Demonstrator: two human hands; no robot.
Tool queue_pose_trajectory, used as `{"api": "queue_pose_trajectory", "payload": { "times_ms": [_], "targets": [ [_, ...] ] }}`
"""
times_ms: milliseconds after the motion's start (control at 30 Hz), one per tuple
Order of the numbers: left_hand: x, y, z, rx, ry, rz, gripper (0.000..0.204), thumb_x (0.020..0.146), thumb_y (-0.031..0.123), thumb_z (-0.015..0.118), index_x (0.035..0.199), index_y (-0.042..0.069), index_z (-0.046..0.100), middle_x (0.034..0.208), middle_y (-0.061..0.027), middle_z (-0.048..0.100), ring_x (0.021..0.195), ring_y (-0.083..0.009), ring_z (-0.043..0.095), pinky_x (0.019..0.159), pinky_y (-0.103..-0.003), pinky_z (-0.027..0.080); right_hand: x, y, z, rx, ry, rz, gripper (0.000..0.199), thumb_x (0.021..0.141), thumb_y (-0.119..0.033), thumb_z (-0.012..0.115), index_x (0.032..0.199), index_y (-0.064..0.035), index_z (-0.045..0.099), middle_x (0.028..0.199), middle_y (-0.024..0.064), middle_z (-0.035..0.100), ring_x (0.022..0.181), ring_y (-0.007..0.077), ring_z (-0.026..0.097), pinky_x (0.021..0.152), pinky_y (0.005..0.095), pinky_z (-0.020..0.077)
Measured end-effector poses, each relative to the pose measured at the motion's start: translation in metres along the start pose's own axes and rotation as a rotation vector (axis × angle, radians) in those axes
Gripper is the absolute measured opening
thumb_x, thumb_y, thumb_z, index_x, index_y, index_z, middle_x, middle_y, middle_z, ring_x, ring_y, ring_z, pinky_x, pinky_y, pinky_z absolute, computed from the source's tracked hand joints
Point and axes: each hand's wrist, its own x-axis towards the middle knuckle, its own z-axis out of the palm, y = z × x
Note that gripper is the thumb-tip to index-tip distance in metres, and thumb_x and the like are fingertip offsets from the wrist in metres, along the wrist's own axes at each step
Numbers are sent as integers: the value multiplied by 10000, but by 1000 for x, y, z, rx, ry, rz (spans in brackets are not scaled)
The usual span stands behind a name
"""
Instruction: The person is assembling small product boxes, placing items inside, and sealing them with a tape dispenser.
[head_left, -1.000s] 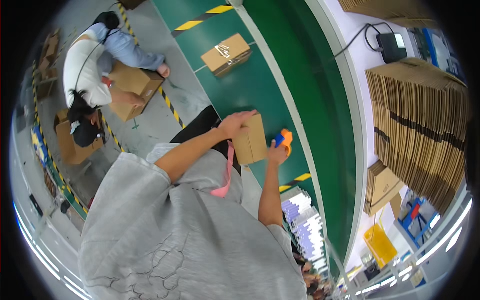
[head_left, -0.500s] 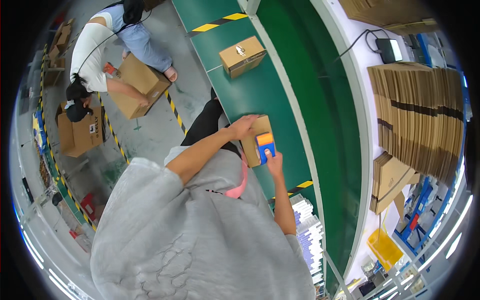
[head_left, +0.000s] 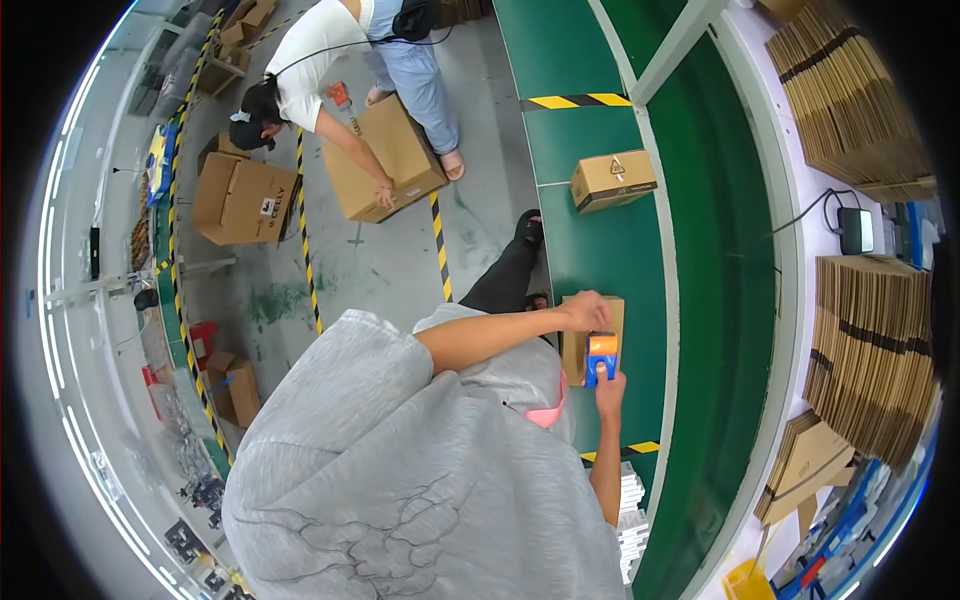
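A small brown cardboard box (head_left: 574,352) lies on the green conveyor belt, close against my body. My right hand (head_left: 609,390) grips a blue and orange tape dispenser (head_left: 602,352), whose orange end is over the box. Just beyond the dispenser, my left hand (head_left: 588,312) is above the far part of the box. Its fingers are curled in, and whatever is between them is too small to make out.
Farther along the belt stands another closed carton (head_left: 614,181). At left, a co-worker (head_left: 318,75) bends over a large carton (head_left: 385,165), with an open carton (head_left: 242,203) nearby. Stacked flat cardboard (head_left: 862,345) fills the right bench. White packs (head_left: 632,520) lie beside my right arm.
The view has swung, so the scene sits farther right and lower. My left hand has gone from lying on the box's far edge to curled fingers near the dispenser, which is still in my right hand.
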Motion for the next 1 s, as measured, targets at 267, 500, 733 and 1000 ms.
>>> {"api": "queue_pose_trajectory", "payload": {
  "times_ms": [267,500,733,1000],
  "targets": [
    [13,7,-20,-245,45,-126,266,681,-3,773,920,-42,664,759,-134,704,656,-188,703,574,-310,570,5,-42,4,3,-7,135,418,968,-389,602,885,17,659,696,62,642,582,141,622,549,280,492],
    [46,-20,-51,-419,27,-85,504,768,-112,697,1203,-106,441,773,-238,690,631,-249,698,540,-336,576,-17,-38,-7,-21,35,160,430,947,-396,639,797,7,633,604,53,599,509,158,622,486,295,482],
    [53,-15,-55,-317,123,-69,599,756,-76,718,1277,-97,424,762,-189,701,614,-195,673,541,-311,550,6,-56,7,-135,96,224,466,928,-421,638,745,7,639,573,69,599,501,161,633,483,316,483],
    [82,-53,-60,111,235,-78,712,707,-18,725,1348,-51,415,852,-216,721,706,-283,716,648,-378,578,26,-66,27,-201,119,207,514,905,-446,654,696,23,640,552,96,606,472,191,629,459,323,477]
  ]
}}
